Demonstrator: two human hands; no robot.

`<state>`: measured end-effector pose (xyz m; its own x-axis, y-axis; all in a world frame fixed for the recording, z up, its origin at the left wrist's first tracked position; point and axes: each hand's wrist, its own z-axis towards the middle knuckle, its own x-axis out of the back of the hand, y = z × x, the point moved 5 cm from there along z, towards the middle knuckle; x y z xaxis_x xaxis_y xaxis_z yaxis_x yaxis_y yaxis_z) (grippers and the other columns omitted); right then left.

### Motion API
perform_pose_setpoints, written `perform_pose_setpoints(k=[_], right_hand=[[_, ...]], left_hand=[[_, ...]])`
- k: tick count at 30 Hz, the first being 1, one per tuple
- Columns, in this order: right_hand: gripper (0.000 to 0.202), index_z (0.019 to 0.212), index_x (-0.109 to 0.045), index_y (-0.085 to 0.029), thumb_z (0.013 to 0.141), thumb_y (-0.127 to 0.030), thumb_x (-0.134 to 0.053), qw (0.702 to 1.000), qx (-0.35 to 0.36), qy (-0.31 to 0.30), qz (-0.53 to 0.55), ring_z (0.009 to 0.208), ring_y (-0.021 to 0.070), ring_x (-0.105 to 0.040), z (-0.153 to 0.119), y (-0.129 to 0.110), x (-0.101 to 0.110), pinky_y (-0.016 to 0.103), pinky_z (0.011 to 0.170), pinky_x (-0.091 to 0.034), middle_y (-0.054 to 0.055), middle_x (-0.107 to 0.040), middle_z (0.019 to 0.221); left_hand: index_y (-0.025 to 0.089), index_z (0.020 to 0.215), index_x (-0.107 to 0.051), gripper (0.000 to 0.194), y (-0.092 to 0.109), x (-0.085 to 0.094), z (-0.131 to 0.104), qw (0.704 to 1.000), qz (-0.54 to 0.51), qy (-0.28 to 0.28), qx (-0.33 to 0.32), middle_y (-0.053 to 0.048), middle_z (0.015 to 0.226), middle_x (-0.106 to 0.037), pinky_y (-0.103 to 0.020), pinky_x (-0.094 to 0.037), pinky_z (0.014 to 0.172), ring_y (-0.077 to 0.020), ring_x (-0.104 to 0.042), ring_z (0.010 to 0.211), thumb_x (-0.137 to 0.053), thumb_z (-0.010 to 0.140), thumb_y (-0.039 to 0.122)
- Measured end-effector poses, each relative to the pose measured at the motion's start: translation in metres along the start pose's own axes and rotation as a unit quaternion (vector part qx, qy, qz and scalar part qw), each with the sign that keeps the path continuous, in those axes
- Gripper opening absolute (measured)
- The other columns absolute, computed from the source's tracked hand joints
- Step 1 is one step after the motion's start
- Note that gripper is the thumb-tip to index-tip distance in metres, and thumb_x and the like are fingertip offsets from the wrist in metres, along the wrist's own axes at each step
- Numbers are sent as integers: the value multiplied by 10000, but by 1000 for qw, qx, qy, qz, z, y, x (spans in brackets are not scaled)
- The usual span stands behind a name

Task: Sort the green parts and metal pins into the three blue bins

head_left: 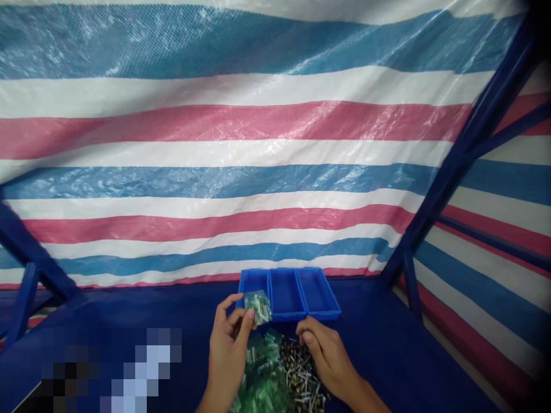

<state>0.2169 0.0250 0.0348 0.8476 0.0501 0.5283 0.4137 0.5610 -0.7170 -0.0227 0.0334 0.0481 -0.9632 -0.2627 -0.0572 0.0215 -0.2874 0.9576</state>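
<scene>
My left hand (232,338) pinches a small clear plastic bag (258,308) between thumb and fingers. Pale and greenish slim pieces show inside the bag, which hangs in front of the left compartment of a blue tray (287,316). My right hand (325,350) is closed, its fingertips curled just below the tray's front edge; whatever they may hold is hidden. Below and between the hands lies a heap of similar small greenish bags (264,390). Against its right side, beside my right hand, is a pile of loose metal screws (301,373).
The tray's three compartments sit side by side on the dark blue table (163,321). A striped plastic sheet (241,126) hangs behind, with blue frame posts (434,195) at the sides. A pixelated patch (142,373) covers the lower left.
</scene>
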Motion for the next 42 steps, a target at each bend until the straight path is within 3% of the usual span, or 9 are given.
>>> perform_pose_setpoints(k=[3,7,12,16,23,26,29,32,42], right_hand=[[328,1039,-628,-256,1161,-379,-349,1000,-3,3,-12,770,167,-642,0,1,1,265,738,-453,-2,-647,854],[312,1063,-636,-254,1159,-371,-364,1000,-1,9,-20,782,167,-657,0,3,2,261,742,-463,1,-662,862],[291,1071,-640,-255,1155,-358,-382,1000,0,17,-27,773,167,-661,0,3,3,261,735,-472,-1,-668,859],[281,1067,-643,-255,1151,-346,-390,999,9,25,-30,775,176,-664,2,-2,6,266,735,-482,8,-674,863],[262,1067,-649,-255,1150,-318,-408,999,10,34,-35,770,168,-659,3,-1,7,262,742,-480,3,-670,861],[263,1076,-648,-252,1152,-320,-406,999,7,35,-31,789,169,-664,3,0,7,267,747,-475,7,-674,874],[263,1075,-650,-247,1152,-321,-410,999,10,42,-33,784,170,-668,3,1,7,270,743,-479,6,-673,863],[281,1066,-656,-241,1153,-331,-405,998,10,56,-35,772,176,-671,3,1,9,276,736,-486,8,-676,844],[282,1050,-657,-244,1151,-333,-409,997,7,69,-43,762,181,-675,4,1,11,276,729,-497,12,-679,834]], left_hand=[[241,1406,-559,486,-3,4,0,999,27,12,-18,-1,857,-747,-272,-572,774,-197,-735,820,-702,1016,494],[260,1212,-750,271,1,9,4,985,142,-13,-93,-74,1151,-771,-354,-584,930,-263,-734,1075,-631,1061,451],[301,1298,-757,287,9,9,10,924,297,-61,-232,-81,1200,-757,-475,-557,1019,-294,-650,1168,-546,1107,331],[301,1325,-742,296,6,6,11,877,383,-83,-280,-75,1208,-744,-520,-523,1046,-303,-618,1190,-551,1101,273],[265,1287,-743,265,11,3,8,846,440,-85,-290,-108,1203,-697,-502,-536,968,-309,-632,1125,-558,1098,289],[252,1277,-717,243,18,-8,-3,842,406,-182,-305,-102,1182,-694,-473,-543,983,-280,-653,1099,-539,1111,260],[261,1335,-678,266,19,-23,-19,805,396,-320,-304,-79,1166,-716,-465,-562,1011,-276,-687,1082,-626,1082,325],[271,1337,-682,403,15,-29,-29,780,409,-384,-277,-76,1220,-712,-465,-596,995,-306,-704,1115,-757,992,465],[260,1261,-703,240,4,-24,-19,775,444,-371,-254,-65,1209,-710,-422,-627,905,-297,-722,1120,-691,1050,374]])
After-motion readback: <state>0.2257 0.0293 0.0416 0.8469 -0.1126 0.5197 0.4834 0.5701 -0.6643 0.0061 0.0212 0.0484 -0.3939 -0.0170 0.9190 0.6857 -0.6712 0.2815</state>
